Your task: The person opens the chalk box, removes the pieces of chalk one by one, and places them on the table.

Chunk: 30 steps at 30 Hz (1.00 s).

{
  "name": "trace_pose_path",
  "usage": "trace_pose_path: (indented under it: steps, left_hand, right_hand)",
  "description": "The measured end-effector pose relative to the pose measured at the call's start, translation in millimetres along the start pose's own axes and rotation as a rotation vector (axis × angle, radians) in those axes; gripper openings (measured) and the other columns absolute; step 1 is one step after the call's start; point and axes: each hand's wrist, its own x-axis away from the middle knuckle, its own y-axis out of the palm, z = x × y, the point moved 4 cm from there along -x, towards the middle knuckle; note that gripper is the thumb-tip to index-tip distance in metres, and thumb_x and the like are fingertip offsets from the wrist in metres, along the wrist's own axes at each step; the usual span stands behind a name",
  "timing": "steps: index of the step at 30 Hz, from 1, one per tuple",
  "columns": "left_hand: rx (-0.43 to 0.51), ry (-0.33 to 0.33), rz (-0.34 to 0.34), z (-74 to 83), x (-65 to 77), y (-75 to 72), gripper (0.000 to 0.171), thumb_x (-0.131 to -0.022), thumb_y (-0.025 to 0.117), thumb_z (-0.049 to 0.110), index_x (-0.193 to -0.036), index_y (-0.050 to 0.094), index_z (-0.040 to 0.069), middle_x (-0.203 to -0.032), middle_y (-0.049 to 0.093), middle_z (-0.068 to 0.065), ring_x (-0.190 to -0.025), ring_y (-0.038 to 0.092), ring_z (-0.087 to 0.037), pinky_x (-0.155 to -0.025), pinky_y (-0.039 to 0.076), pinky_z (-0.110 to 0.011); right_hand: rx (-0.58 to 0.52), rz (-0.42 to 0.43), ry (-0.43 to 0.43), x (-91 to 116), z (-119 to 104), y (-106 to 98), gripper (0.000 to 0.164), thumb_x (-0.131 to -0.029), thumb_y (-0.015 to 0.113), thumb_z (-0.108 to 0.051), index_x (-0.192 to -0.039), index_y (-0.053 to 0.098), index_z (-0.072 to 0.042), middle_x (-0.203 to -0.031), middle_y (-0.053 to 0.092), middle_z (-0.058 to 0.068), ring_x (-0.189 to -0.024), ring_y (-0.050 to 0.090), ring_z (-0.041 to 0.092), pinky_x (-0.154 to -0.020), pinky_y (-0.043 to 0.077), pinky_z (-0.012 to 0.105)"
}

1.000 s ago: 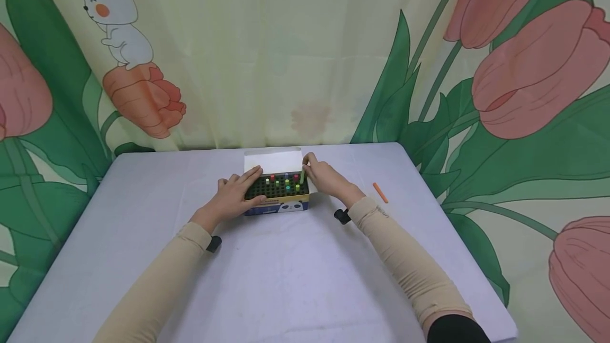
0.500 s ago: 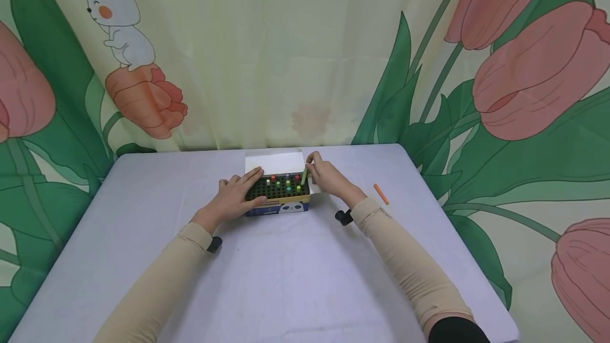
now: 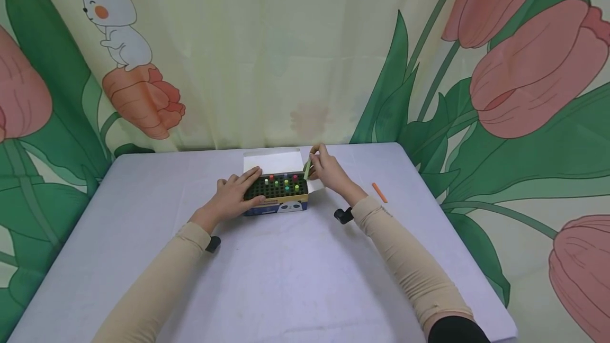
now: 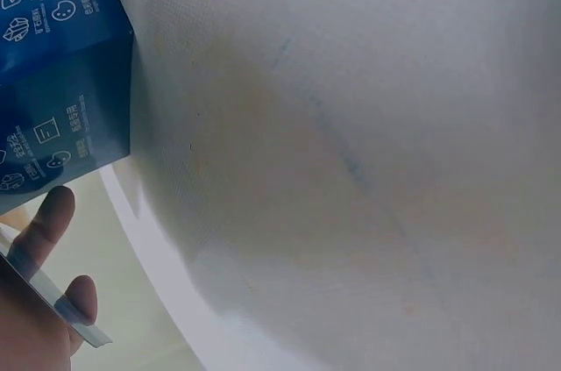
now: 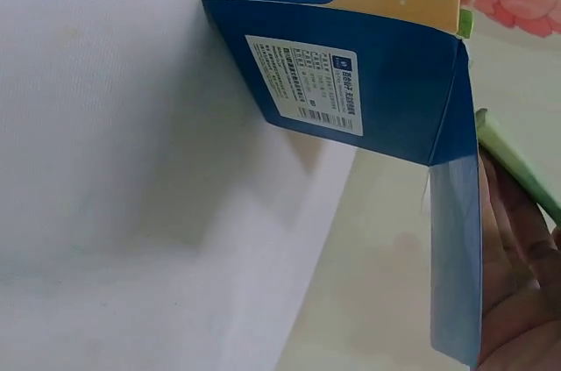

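A blue and yellow box (image 3: 290, 206) of chalk, printed with a panda, stands at the table's back; colored chalk tips poke out of its dark holed insert (image 3: 271, 188). My left hand (image 3: 231, 195) rests on the box's left end, fingers toward the back corner, thumb at the front edge. Only some fingers (image 4: 46, 229) show in the left wrist view. Over the back right corner, my right hand (image 3: 330, 171) pinches a green chalk stick (image 3: 307, 167), tilted. In the right wrist view, the green chalk's end (image 5: 504, 153) is beside the box's raised side flap (image 5: 456, 257).
An orange chalk stick (image 3: 379, 192) lies on the white-covered table (image 3: 305, 274), right of the box. The box's white lid (image 3: 272, 162) is folded back behind it. A printed curtain (image 3: 248, 57) hangs past the table's far edge.
My right hand has drawn slightly up and to the right with the green chalk, which now tilts and sits higher at the box's back right corner. My left hand has stayed on the box.
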Motion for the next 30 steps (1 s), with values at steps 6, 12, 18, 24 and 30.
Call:
trace_pose_path:
  steps: [6, 12, 18, 24, 30]
  left_hand:
    - [0.000, 0.003, -0.002, -0.1, 0.6, -0.5, 0.087, -0.099, 0.053, 0.068, -0.168, 0.020, 0.026, -0.173, 0.021, 0.002, -0.122, 0.051, -0.035, -0.095, 0.031, -0.061]
    - [-0.002, 0.007, -0.004, -0.2, 0.3, -0.4, 0.087, -0.099, 0.053, 0.067, -0.168, 0.020, 0.026, -0.173, 0.021, 0.001, -0.122, 0.051, -0.036, -0.094, 0.031, -0.060]
    - [-0.002, 0.011, -0.005, 1.3, -0.1, -1.4, 0.087, -0.099, 0.052, 0.068, -0.168, 0.019, 0.026, -0.174, 0.021, 0.001, -0.123, 0.051, -0.035, -0.094, 0.031, -0.060]
    - [-0.006, 0.000, -0.010, 1.0, 0.2, -1.5, 0.087, -0.099, 0.052, 0.068, -0.168, 0.019, 0.026, -0.173, 0.021, 0.001, -0.122, 0.051, -0.036, -0.095, 0.031, -0.061]
    - [-0.001, 0.003, -0.010, 1.5, -0.7, -0.9, 0.087, -0.099, 0.052, 0.068, -0.168, 0.019, 0.025, -0.173, 0.021, 0.000, -0.124, 0.051, -0.037, -0.096, 0.031, -0.062]
  right_hand:
    - [0.012, 0.054, -0.008, 2, 0, -8, 0.022, -0.115, 0.037, -0.026, -0.125, 0.044, -0.008, -0.104, 0.071, 0.016, -0.089, 0.074, 0.029, -0.076, 0.060, 0.041]
    - [-0.048, 0.075, 0.016, 5, 5, -16, 0.021, -0.113, 0.043, -0.025, -0.126, 0.047, -0.009, -0.111, 0.065, 0.017, -0.090, 0.073, 0.030, -0.071, 0.061, 0.037]
    - [-0.126, 0.078, 0.070, 12, 18, -34, 0.026, -0.112, 0.049, -0.028, -0.127, 0.053, -0.008, -0.115, 0.060, 0.016, -0.092, 0.073, 0.031, -0.070, 0.062, 0.039]
    - [-0.199, 0.100, 0.106, 21, 35, -55, 0.033, -0.111, 0.050, -0.029, -0.131, 0.052, -0.003, -0.115, 0.059, 0.020, -0.096, 0.071, 0.034, -0.078, 0.061, 0.053]
    - [-0.203, 0.122, 0.134, 31, 53, -69, 0.030, -0.111, 0.051, -0.029, -0.129, 0.054, -0.005, -0.117, 0.060, 0.019, -0.093, 0.072, 0.029, -0.080, 0.060, 0.056]
